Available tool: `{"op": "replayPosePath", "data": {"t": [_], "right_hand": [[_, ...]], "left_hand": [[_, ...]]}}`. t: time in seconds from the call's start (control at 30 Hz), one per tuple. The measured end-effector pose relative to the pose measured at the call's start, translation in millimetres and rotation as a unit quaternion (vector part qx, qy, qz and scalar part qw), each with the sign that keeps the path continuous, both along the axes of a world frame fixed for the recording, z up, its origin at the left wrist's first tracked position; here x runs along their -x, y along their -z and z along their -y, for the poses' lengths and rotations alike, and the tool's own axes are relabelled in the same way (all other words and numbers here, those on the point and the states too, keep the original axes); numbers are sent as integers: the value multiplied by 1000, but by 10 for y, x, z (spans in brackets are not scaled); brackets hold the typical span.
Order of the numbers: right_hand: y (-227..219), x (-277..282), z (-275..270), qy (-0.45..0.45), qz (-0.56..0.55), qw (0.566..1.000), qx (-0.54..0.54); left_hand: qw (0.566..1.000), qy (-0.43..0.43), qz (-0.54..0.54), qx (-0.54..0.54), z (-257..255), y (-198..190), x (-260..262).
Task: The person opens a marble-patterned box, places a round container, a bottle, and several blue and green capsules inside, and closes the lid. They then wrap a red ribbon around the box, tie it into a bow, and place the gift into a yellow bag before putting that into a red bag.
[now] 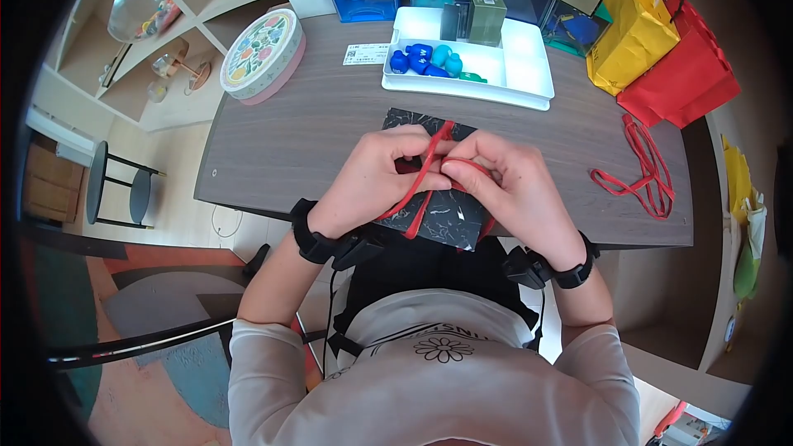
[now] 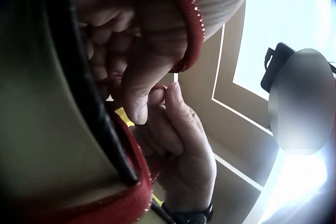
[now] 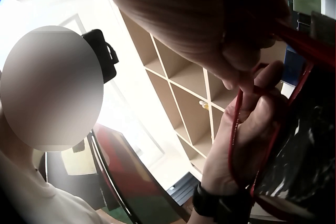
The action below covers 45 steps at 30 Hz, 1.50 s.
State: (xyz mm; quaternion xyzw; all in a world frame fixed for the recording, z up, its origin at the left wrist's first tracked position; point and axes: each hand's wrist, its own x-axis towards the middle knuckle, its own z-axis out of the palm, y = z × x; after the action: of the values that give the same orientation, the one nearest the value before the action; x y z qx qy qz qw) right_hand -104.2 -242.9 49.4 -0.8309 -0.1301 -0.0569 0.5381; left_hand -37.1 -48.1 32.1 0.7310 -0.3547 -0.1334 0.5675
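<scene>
A black box with white marbling (image 1: 460,219) lies at the table's near edge, in front of the person's body. Red ribbon (image 1: 420,213) runs around it and rises in loops over its top. My left hand (image 1: 368,172) pinches the ribbon between thumb and fingers, and a loop passes over that thumb. From the other side my right hand (image 1: 519,177) pinches another stretch of ribbon, its fingertips meeting the left ones above the box. In the right wrist view a red strand (image 3: 233,129) hangs in front of the left hand (image 3: 215,155); the crossing of the ribbon is hidden by fingers.
More red ribbon (image 1: 648,169) lies bundled at the table's right. Behind the box, a white tray (image 1: 526,66) carries blue, teal and green pieces and a small olive box (image 1: 486,18). A round floral tin (image 1: 263,54) stands left; yellow (image 1: 629,29) and red (image 1: 686,66) bags stand back right.
</scene>
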Motion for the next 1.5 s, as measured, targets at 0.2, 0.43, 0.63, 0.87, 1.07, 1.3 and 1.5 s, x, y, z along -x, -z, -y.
{"op": "replayPosePath", "data": {"t": [0.2,0.43,0.63,0.87,1.07,1.3,1.5], "right_hand": [[-116,6,-48,-108,171,977,70],[-14,-81,49,-51,29,998,33],[-40,-92,304,4,-40,971,-235],[-218,270,598,-12,40,960,-277],[-329,529,697,-253,134,955,-74],[-434,235,679,-324,121,934,88],[137,-171,113,-106,110,987,56]], "left_hand": [[997,-14,47,52,18,116,-26],[998,-37,41,-26,-72,110,-32],[992,-41,-117,22,-88,-20,-18],[991,-12,-129,27,-140,-79,-77],[986,7,-162,35,-132,-107,-98],[988,14,-154,-9,-170,-80,-89],[999,-35,-13,18,-18,-38,42]]}}
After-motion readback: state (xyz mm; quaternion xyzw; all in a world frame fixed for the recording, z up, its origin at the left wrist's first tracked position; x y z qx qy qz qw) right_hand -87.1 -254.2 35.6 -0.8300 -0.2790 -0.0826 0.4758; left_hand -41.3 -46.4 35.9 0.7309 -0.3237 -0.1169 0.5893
